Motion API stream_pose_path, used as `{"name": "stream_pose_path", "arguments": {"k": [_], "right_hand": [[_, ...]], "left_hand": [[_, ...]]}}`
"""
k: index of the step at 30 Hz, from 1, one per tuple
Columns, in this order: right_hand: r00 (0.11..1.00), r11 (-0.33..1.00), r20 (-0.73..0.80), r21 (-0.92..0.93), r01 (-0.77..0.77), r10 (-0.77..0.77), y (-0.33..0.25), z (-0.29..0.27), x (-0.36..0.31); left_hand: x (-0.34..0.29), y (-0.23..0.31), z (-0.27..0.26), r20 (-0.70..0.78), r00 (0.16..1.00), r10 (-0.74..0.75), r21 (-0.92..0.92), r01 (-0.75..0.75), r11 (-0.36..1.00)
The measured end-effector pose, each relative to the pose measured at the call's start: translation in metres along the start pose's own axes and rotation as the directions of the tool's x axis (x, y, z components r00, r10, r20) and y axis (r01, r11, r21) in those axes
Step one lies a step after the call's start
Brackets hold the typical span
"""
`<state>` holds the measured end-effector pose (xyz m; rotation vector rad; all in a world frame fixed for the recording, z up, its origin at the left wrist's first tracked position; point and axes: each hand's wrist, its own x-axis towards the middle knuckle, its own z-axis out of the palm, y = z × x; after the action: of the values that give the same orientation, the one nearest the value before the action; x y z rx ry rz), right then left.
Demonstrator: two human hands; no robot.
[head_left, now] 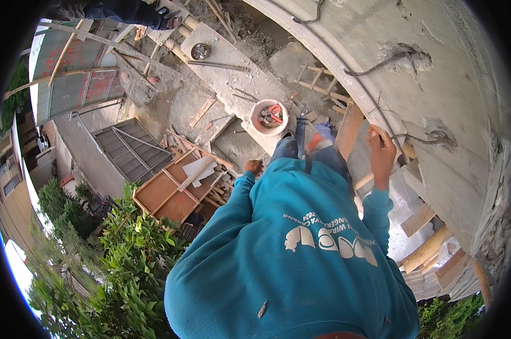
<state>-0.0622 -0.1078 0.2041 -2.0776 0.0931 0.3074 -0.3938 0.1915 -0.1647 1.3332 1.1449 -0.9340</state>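
Observation:
My left hand (254, 166) hangs low beside my teal sweatshirt, its fingers curled into a fist; whatever it may hold is hidden. Raised at the edge of the curved concrete slab, my right hand (383, 148) has bent fingers close together, next to a dark steel rod (430, 139) that sticks out of the concrete. I cannot make out anything between those fingers. In front of my feet stands a whitish bucket (255, 120) with red-handled tools (274, 112) and small metal pieces in it.
A dusty plank walkway (233, 85) runs ahead, bearing a dark bowl (200, 51) and a metal bar (218, 65). A wooden ladder (317, 79) and the concrete slab (459, 96) lie to the right. Another person's leg (125, 12) shows at far left; wooden panels (165, 189) are below.

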Motion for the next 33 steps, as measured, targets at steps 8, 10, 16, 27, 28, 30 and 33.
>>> {"name": "stream_pose_path", "arguments": {"k": [8,10,16,27,28,30,33], "right_hand": [[0.972,0.993,0.201,0.031,0.115,-0.119,-0.035,0.057,0.012],[0.957,0.988,0.248,0.036,0.149,-0.153,-0.046,0.068,0.015],[0.923,0.974,0.312,0.044,0.224,-0.226,-0.068,0.095,0.036],[0.850,0.958,0.447,0.071,0.277,-0.279,-0.095,0.180,0.082],[0.836,0.953,0.467,0.057,0.296,-0.288,-0.094,0.192,0.090],[0.806,0.942,0.508,0.035,0.335,-0.305,-0.095,0.218,0.108],[0.793,0.962,0.559,0.031,0.272,-0.242,-0.109,0.262,0.129]], "left_hand": [[-0.067,0.057,-0.008,-0.248,0.959,0.136,-0.477,-0.243,0.845],[-0.071,0.064,-0.012,-0.331,0.930,0.161,-0.515,-0.321,0.795],[-0.082,0.051,-0.016,-0.386,0.918,0.091,-0.573,-0.316,0.756],[-0.066,-0.018,-0.053,-0.496,0.826,0.266,-0.278,-0.442,0.853],[-0.066,-0.011,-0.058,-0.498,0.843,0.205,-0.420,-0.441,0.793],[-0.070,0.000,-0.070,-0.476,0.875,0.084,-0.666,-0.422,0.615],[-0.079,0.037,-0.096,-0.461,0.886,-0.039,-0.682,-0.326,0.655]]}}
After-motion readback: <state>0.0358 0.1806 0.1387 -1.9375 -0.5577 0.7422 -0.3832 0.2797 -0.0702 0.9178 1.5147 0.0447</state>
